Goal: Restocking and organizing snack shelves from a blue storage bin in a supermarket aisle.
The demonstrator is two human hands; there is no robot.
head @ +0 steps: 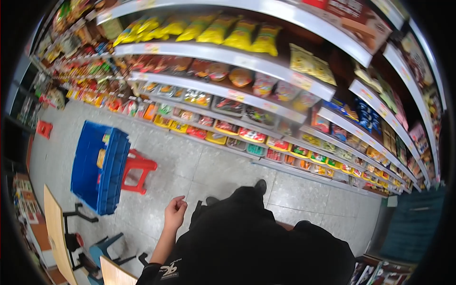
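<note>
My left hand hangs over the tiled floor, its fingers loosely curled and nothing visible in them. Ahead of it stands a blue plastic crate on a red plastic stool, apart from the hand. A few small packages show inside the crate. My right hand is out of view. Long store shelves run before me, with a row of yellow snack bags and two pale yellow bags on an upper level. Cup-shaped packages and plastic trays of packaged goods fill levels below.
Yellow-edged bins of small packets line the lowest shelves. Wooden tabletops and a blue-grey stool stand to the left. Another red stool is farther off. A dark green curtain hangs at the right.
</note>
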